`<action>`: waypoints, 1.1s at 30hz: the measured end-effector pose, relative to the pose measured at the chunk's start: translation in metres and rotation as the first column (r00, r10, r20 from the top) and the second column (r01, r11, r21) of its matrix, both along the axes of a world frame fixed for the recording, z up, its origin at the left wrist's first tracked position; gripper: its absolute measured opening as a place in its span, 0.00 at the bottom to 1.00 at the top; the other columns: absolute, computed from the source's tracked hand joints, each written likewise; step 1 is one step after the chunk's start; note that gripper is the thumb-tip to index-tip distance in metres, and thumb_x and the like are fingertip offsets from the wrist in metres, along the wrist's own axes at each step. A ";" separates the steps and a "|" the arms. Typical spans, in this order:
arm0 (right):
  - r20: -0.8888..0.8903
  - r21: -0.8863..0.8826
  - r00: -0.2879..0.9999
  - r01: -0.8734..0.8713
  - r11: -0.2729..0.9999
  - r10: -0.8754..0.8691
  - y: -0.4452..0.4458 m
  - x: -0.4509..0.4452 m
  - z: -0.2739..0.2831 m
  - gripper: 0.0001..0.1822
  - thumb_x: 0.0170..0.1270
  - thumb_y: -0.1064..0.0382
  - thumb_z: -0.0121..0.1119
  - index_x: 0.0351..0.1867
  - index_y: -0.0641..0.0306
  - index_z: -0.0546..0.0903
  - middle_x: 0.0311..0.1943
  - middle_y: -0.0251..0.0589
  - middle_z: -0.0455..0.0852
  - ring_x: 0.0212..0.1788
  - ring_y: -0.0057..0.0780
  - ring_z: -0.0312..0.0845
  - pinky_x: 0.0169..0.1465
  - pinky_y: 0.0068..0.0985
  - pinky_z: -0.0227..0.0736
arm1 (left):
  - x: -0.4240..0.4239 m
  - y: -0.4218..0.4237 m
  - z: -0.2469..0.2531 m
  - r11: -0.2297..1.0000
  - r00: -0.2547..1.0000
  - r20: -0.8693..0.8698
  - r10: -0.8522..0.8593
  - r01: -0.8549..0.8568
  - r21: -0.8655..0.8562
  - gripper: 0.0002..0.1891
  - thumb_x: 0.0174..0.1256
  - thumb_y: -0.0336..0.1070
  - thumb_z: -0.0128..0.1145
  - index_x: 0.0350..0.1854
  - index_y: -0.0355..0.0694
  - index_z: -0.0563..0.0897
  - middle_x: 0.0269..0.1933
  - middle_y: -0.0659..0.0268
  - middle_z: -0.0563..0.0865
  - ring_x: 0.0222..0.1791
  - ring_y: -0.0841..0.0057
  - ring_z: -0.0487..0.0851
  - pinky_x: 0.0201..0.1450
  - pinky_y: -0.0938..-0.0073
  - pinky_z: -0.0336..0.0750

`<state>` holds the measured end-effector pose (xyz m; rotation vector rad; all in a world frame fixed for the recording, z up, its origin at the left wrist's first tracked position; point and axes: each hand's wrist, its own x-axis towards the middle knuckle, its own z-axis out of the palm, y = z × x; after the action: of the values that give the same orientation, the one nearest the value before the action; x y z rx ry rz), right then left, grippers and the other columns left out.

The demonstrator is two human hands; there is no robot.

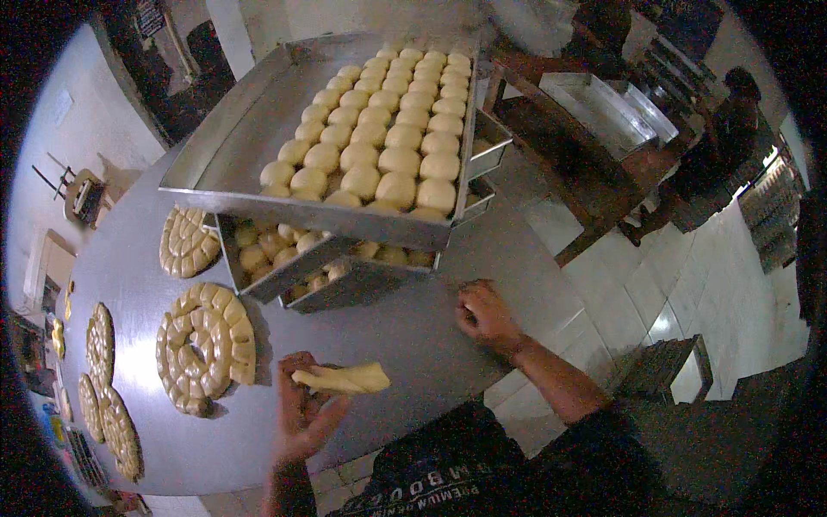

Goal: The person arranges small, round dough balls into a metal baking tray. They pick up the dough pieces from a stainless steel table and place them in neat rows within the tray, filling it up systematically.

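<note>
A flat strip of pale dough (355,379) is pinched in my left hand (302,400), its free end pointing right above the table. My right hand (486,316) is curled into a loose fist by the table's right edge, and I see nothing in it. Left of my left hand lies a large coil of dough (169,352), marked into segments. A similar dough coil (187,249) lies behind it, partly hidden by the trays. Farther left are several more dough coils (100,342) on the metal tabletop (362,446).
Ahead, a metal tray (310,205) of round dough balls (371,136) tops a stack of trays with more balls (271,249). At right are a wooden rack (555,168) with metal trays (601,110), a person (717,148) and a tiled floor (685,284).
</note>
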<state>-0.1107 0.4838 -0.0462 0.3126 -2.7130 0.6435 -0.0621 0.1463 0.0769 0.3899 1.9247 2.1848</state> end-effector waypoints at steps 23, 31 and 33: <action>-0.610 -0.561 0.777 -0.561 0.608 0.154 -0.004 -0.319 0.355 0.19 0.57 0.60 0.56 0.49 0.63 0.72 0.41 0.46 0.78 0.42 0.30 0.76 0.47 0.27 0.72 | 0.007 0.041 -0.053 0.700 0.774 0.186 0.605 -0.406 -0.587 0.10 0.58 0.36 0.59 0.38 0.39 0.73 0.32 0.65 0.79 0.36 0.78 0.75 0.39 0.74 0.72; -0.238 -0.156 0.957 -0.208 0.966 0.167 -0.022 -0.384 0.314 0.15 0.60 0.56 0.51 0.43 0.64 0.78 0.36 0.40 0.83 0.37 0.29 0.78 0.44 0.26 0.72 | 0.035 0.030 -0.035 0.763 0.770 0.054 0.635 -0.615 -0.200 0.16 0.58 0.33 0.59 0.47 0.39 0.70 0.40 0.65 0.77 0.41 0.76 0.75 0.46 0.72 0.72; -0.464 -0.540 0.857 -0.473 0.696 0.222 -0.025 -0.318 0.359 0.13 0.62 0.59 0.47 0.41 0.63 0.79 0.36 0.38 0.83 0.37 0.27 0.77 0.43 0.23 0.71 | 0.028 0.032 -0.023 0.787 0.785 0.065 0.616 -0.612 -0.076 0.18 0.57 0.32 0.60 0.48 0.39 0.70 0.41 0.65 0.77 0.42 0.76 0.75 0.46 0.72 0.72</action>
<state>-0.4291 0.4592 0.3127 0.7033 -1.9211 1.4161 -0.0345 0.1788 0.0543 -0.4134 2.2805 2.4431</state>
